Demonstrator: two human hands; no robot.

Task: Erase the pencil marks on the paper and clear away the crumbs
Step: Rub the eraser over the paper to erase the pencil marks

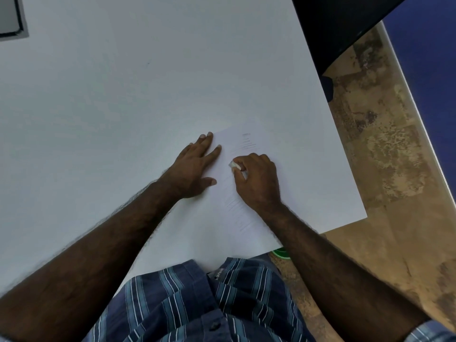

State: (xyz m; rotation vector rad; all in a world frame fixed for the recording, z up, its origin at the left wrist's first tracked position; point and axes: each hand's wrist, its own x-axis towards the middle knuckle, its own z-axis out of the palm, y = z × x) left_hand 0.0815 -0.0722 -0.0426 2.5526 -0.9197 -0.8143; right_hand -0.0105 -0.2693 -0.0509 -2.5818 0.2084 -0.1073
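White and flat, a sheet of paper point(246, 218) lies on the pale grey-white desk point(123, 107), close to the desk's near right corner and turned at a slant to its edges. The left hand point(195, 166) rests palm down at the sheet's left edge, its fingers straight and spread, with the fingertips and thumb on the paper and the heel of the hand on the bare desk. Just right of it, the right hand point(256, 178) sits on the middle of the sheet with its fingers curled round a small white block eraser point(235, 166); the eraser's end sticks out toward the left hand and touches the paper.

Faint grey pencil marks point(248, 141), short slanted strokes in a row, show on the paper just beyond the right hand's knuckles. More of the same faint strokes point(235, 206) run along the sheet on the near side of the right hand, beside its wrist. Crumbs are too small to make out on the sheet.

As for containers, only a green round rim point(281, 253) shows below the desk's near edge, under the right forearm; most of it is hidden and what it holds cannot be told.

A blue striped shirt point(197, 304) fills the near foreground between both forearms. Right of the right hand, past the desk's edge, lies a mottled brown floor point(382, 169), and a dark panel point(333, 28) stands at the desk's far right corner.
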